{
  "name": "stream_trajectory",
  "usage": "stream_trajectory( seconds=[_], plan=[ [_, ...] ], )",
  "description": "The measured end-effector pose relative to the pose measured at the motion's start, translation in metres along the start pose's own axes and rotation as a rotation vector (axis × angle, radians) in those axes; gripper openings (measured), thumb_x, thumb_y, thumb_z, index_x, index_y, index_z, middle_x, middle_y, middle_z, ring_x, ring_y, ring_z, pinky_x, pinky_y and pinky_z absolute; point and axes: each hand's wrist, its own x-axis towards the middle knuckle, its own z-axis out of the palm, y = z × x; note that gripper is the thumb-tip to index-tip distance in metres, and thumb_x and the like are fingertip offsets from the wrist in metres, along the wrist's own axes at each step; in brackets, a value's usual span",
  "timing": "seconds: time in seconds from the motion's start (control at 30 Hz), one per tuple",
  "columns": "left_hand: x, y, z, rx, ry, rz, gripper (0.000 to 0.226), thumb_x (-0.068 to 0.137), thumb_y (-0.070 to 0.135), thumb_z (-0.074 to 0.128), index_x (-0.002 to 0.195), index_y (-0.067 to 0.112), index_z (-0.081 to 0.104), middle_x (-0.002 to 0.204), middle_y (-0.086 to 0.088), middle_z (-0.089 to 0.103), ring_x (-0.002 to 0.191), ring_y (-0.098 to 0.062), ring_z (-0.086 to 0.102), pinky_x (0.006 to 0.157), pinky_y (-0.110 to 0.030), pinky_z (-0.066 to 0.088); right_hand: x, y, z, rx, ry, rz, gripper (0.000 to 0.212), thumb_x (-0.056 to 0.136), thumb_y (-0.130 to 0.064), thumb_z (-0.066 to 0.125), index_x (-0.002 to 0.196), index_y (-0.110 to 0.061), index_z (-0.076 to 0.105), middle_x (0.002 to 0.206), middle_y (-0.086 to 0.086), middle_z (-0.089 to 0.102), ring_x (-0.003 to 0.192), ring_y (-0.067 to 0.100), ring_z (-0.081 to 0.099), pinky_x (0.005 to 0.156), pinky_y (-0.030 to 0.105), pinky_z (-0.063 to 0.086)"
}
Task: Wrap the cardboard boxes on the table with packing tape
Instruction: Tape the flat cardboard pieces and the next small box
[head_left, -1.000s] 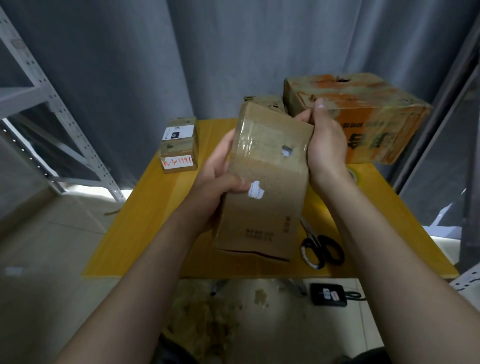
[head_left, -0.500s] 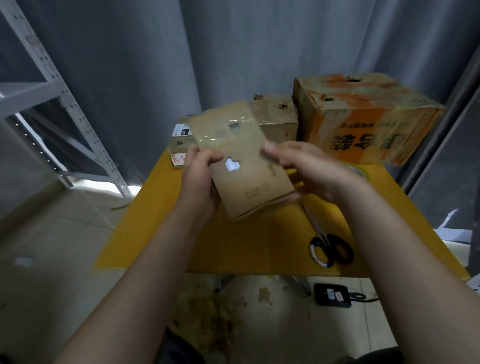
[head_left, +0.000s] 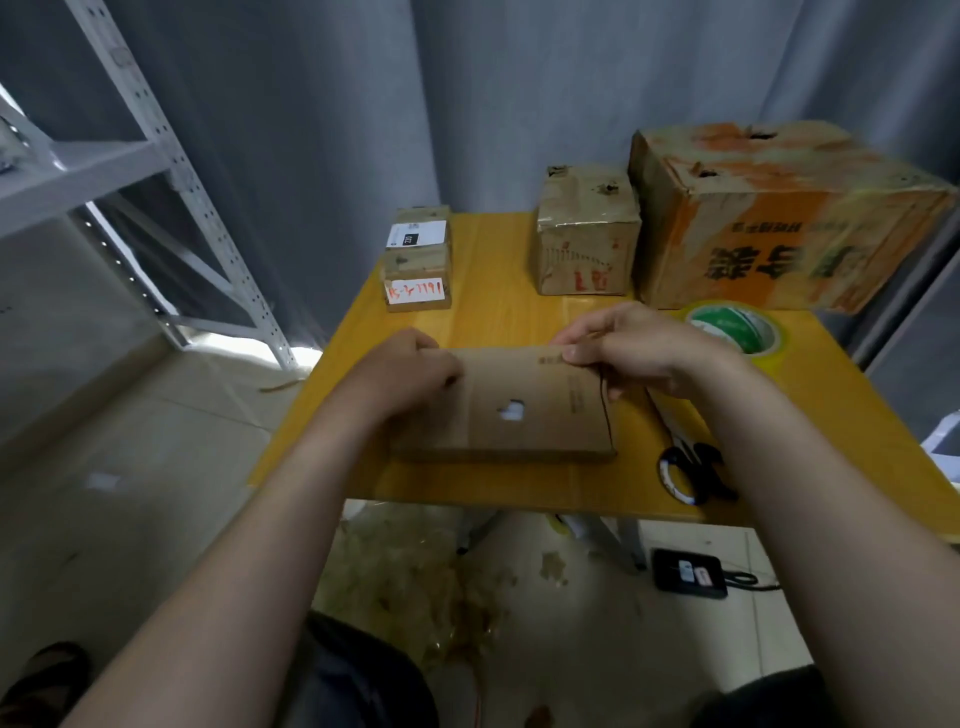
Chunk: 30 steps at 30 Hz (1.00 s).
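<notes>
A flat brown cardboard box (head_left: 524, 410) with a torn white spot lies on the yellow table (head_left: 498, 322) near its front edge. My left hand (head_left: 410, 371) grips its left end with curled fingers. At the box's far right corner, my right hand (head_left: 628, 348) pinches the edge between thumb and fingers. A roll of packing tape (head_left: 737, 330) with a green core sits just right of my right hand. Black-handled scissors (head_left: 691, 473) lie at the front right of the table.
At the back stand a large orange-printed carton (head_left: 779, 223), a medium brown box (head_left: 587, 234) and two small stacked boxes (head_left: 418, 260). A grey metal shelf frame (head_left: 156, 156) rises at the left. A black device (head_left: 688, 574) lies on the floor under the table.
The flat box went from upright in front of me, through a tilt, down onto the table, lying lengthwise left to right. Both hands came down with it and still hold its ends.
</notes>
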Motion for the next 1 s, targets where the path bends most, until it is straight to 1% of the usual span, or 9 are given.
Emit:
stream_trajectory(
  seconds=[0.13, 0.2, 0.33, 0.47, 0.57, 0.67, 0.77, 0.87, 1.0],
  plan=[
    [0.0, -0.001, 0.014, 0.311, 0.038, 0.009, 0.054, 0.095, 0.055, 0.059, 0.141, 0.029, 0.049, 0.147, -0.01, 0.042, 0.127, -0.037, 0.05, 0.104, -0.047, 0.047, 0.001, -0.005, 0.013, -0.085, 0.148, -0.047, 0.005, 0.094, -0.016, 0.076, 0.09, -0.019, 0.076, 0.086, -0.001, 0.075, 0.078, 0.015, 0.069, 0.054, 0.026, 0.053],
    [-0.001, 0.002, 0.018, 0.404, 0.093, 0.016, 0.051, 0.098, 0.055, 0.055, 0.141, 0.029, 0.047, 0.15, -0.012, 0.034, 0.135, -0.043, 0.039, 0.106, -0.052, 0.041, -0.002, -0.004, 0.003, -0.084, 0.266, -0.078, 0.003, 0.094, -0.02, 0.076, 0.095, -0.02, 0.078, 0.093, -0.009, 0.073, 0.095, 0.015, 0.066, 0.069, 0.027, 0.051],
    [-0.007, 0.012, 0.025, 0.391, 0.139, 0.095, 0.048, 0.099, 0.05, 0.054, 0.142, 0.028, 0.048, 0.148, -0.012, 0.039, 0.136, -0.041, 0.037, 0.109, -0.059, 0.039, -0.006, 0.015, -0.021, -0.382, 0.576, 0.07, 0.071, 0.09, -0.021, 0.072, 0.149, -0.026, 0.031, 0.147, 0.014, 0.038, 0.137, 0.042, 0.033, 0.107, 0.054, 0.036],
    [-0.019, 0.028, 0.032, 0.374, 0.213, 0.202, 0.045, 0.096, 0.044, 0.058, 0.139, 0.03, 0.054, 0.145, -0.007, 0.047, 0.135, -0.038, 0.04, 0.107, -0.06, 0.037, -0.012, 0.037, -0.036, -0.602, 0.494, 0.294, 0.072, 0.09, -0.012, 0.061, 0.147, -0.032, 0.022, 0.149, 0.02, 0.029, 0.142, 0.048, 0.019, 0.11, 0.063, 0.023],
    [-0.026, 0.039, 0.035, 0.263, 0.232, 0.284, 0.039, 0.095, 0.039, 0.06, 0.133, 0.032, 0.06, 0.141, -0.005, 0.056, 0.132, -0.034, 0.048, 0.106, -0.058, 0.044, -0.017, 0.046, -0.039, -0.648, 0.441, 0.271, 0.072, 0.091, -0.006, 0.056, 0.151, -0.036, 0.031, 0.132, 0.016, 0.056, 0.136, 0.044, 0.039, 0.114, 0.065, 0.017],
    [-0.034, 0.052, 0.04, 0.062, 0.246, 0.396, 0.03, 0.094, 0.031, 0.064, 0.123, 0.032, 0.068, 0.13, 0.006, 0.065, 0.111, -0.017, 0.063, 0.096, -0.042, 0.054, -0.025, 0.047, -0.035, -0.682, 0.509, 0.152, 0.081, 0.088, 0.001, 0.055, 0.154, -0.04, 0.031, 0.103, 0.006, 0.068, 0.102, 0.037, 0.059, 0.114, 0.064, 0.019],
    [-0.044, 0.067, 0.041, -0.169, 0.162, 0.451, 0.018, 0.094, 0.026, 0.068, 0.109, 0.036, 0.072, 0.103, 0.021, 0.068, 0.09, 0.002, 0.062, 0.077, -0.023, 0.051, -0.033, 0.03, -0.034, -0.576, 0.596, -0.004, 0.08, 0.09, -0.008, 0.069, 0.155, -0.04, 0.034, 0.127, 0.008, 0.068, 0.12, 0.036, 0.058, 0.112, 0.059, 0.033],
    [-0.055, 0.078, 0.036, -0.259, 0.023, 0.462, 0.014, 0.093, 0.026, 0.073, 0.101, 0.038, 0.072, 0.094, 0.019, 0.069, 0.086, 0.001, 0.064, 0.071, -0.02, 0.046, -0.051, -0.001, -0.03, -0.361, 0.642, -0.18, 0.076, 0.088, -0.019, 0.082, 0.153, -0.036, 0.045, 0.145, 0.005, 0.06, 0.133, 0.031, 0.055, 0.106, 0.05, 0.049],
    [-0.078, 0.081, 0.031, -0.303, -0.075, 0.476, 0.042, 0.09, 0.036, 0.078, 0.13, 0.029, 0.064, 0.102, 0.017, 0.063, 0.091, -0.009, 0.063, 0.071, -0.028, 0.05, -0.081, -0.046, -0.016, -0.057, 0.581, -0.358, 0.08, 0.085, -0.022, 0.086, 0.152, -0.032, 0.045, 0.098, 0.009, 0.071, 0.086, 0.019, 0.066, 0.072, 0.035, 0.053]
  ],
)
